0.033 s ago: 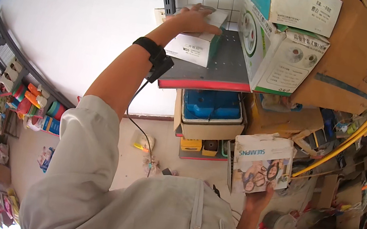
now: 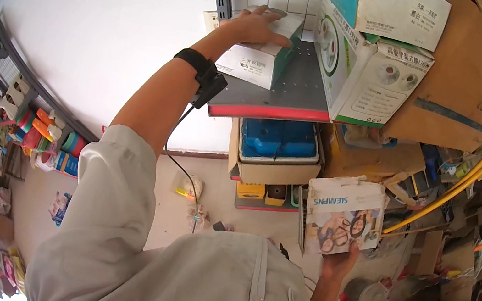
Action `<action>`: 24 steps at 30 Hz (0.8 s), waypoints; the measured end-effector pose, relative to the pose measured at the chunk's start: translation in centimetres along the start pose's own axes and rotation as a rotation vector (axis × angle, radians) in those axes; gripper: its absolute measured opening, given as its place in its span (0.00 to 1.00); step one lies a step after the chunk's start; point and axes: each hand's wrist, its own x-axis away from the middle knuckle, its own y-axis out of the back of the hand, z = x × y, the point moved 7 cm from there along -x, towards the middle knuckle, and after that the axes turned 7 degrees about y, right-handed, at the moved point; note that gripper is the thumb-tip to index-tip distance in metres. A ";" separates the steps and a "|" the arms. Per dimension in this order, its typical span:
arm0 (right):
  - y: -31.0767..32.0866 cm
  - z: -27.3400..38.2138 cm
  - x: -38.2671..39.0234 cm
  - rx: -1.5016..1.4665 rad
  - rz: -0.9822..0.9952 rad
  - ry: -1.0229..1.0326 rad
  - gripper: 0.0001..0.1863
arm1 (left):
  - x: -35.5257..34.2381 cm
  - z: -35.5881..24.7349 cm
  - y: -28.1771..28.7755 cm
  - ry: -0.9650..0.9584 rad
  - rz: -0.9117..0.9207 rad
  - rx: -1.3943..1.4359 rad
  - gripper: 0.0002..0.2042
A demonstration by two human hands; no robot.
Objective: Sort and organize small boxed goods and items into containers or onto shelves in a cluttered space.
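Note:
On the dark shelf, my left hand (image 2: 256, 27) lies over the top of a white and green cardboard box (image 2: 255, 64). Its fingers are spread and the thumb reaches toward the box's right edge. Part of the box top is hidden under the hand. Lower and to the right, my right hand (image 2: 338, 264) grips the bottom edge of a worn white cardboard box (image 2: 344, 200) with a printed picture on its face. That box is held in the air, in front of the lower shelves; most of my right fingers are hidden behind it.
Larger white and green boxes (image 2: 383, 79) are stacked on the red-edged shelf (image 2: 301, 94), beside a big brown carton (image 2: 466, 80). Below, a blue item (image 2: 281, 138) sits in an open carton. Yellow tubing (image 2: 458, 187) and piled goods fill the right. A cable hangs from my left wrist.
The white and green box under my left hand appears slightly turned, showing more of its green side. My right hand and its box look unchanged.

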 end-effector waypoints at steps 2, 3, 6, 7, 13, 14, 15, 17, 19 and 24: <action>-0.5 0.1 -0.1 0.003 0.014 -0.003 0.33 | 0.0 -0.7 0.0 -0.117 -0.017 -0.028 0.50; -0.9 0.0 -0.1 0.004 0.031 -0.011 0.33 | -0.3 -0.3 -0.1 -0.107 -0.020 -0.025 0.50; -1.2 -0.4 -0.3 0.013 0.037 -0.004 0.32 | -0.8 0.0 -0.3 -0.090 -0.030 -0.032 0.51; -1.2 -0.4 -0.2 0.022 0.037 -0.004 0.32 | -0.8 -0.4 -0.3 -0.109 -0.004 -0.019 0.50; -2.4 -0.7 0.3 -0.001 0.051 0.021 0.34 | 0.8 -2.1 0.9 0.035 0.006 0.045 0.50; -2.4 -0.8 0.4 -0.004 0.047 0.028 0.34 | 0.8 -2.4 0.8 0.071 0.018 0.057 0.51; -2.7 -1.1 0.4 -0.008 0.054 0.026 0.34 | 0.2 -2.1 0.7 0.075 0.012 0.061 0.51; -3.4 -1.6 0.6 0.007 0.067 0.029 0.34 | -2.0 -1.1 -0.4 0.076 0.016 -0.009 0.51; -3.3 -1.6 1.0 0.023 0.049 0.055 0.34 | -1.1 -2.4 -0.5 0.074 0.025 0.008 0.52; -3.9 -1.7 1.8 0.024 0.056 0.057 0.38 | 0.1 -2.0 2.1 -0.109 0.112 0.021 0.54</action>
